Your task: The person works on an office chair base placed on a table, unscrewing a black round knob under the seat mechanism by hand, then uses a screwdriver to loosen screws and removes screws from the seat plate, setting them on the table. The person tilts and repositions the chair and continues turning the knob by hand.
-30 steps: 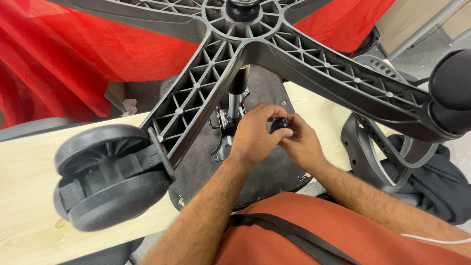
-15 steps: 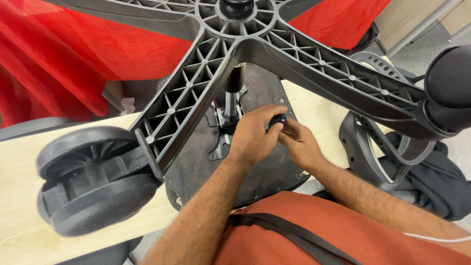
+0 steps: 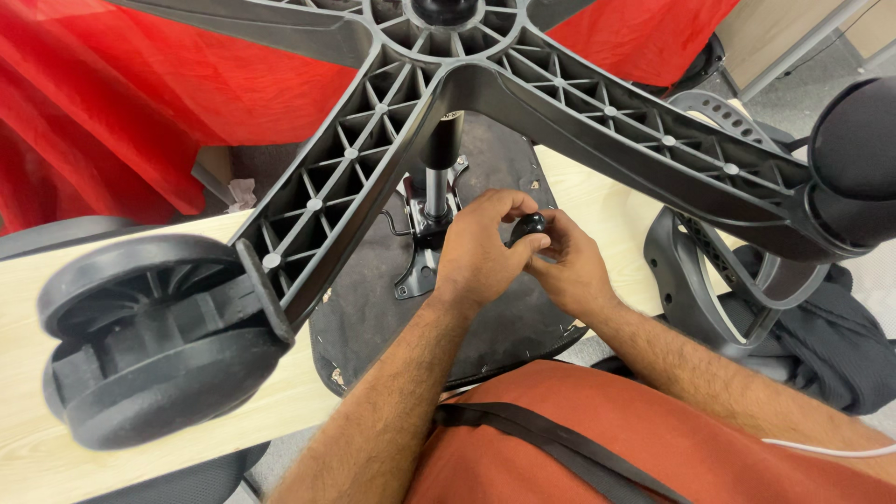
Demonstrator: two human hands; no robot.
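Two hands meet at the middle of the head view, and between them sits the small black knob (image 3: 530, 227) you are working on. Your left hand (image 3: 478, 250) curls over it from the left with fingers closed round its near side, while your right hand (image 3: 571, 271) comes in from the lower right and pinches it between thumb and fingertips; both hands are clamped on the knob and touching each other. The knob lies just right of the metal seat mechanism (image 3: 422, 245), which is bolted to the dark underside of the seat pan (image 3: 485, 322) resting on the pale wooden table (image 3: 37, 467). The gas column (image 3: 439, 159) rises from that mechanism to the black star base (image 3: 523, 89) spanning the top of the frame, one arm running down to the large caster (image 3: 140, 336) at lower left and another to a second caster (image 3: 854, 168) at the right edge. A grey armrest frame (image 3: 719, 280) stands to the right, red cloth (image 3: 121, 103) fills the upper left. By the look of the grip, you are turning the knob at the mechanism, though whether tightening or loosening cannot be told. The next move calls for a firm pinch, a regrip between twists, and keeping your knuckles out from under the base arm above them.
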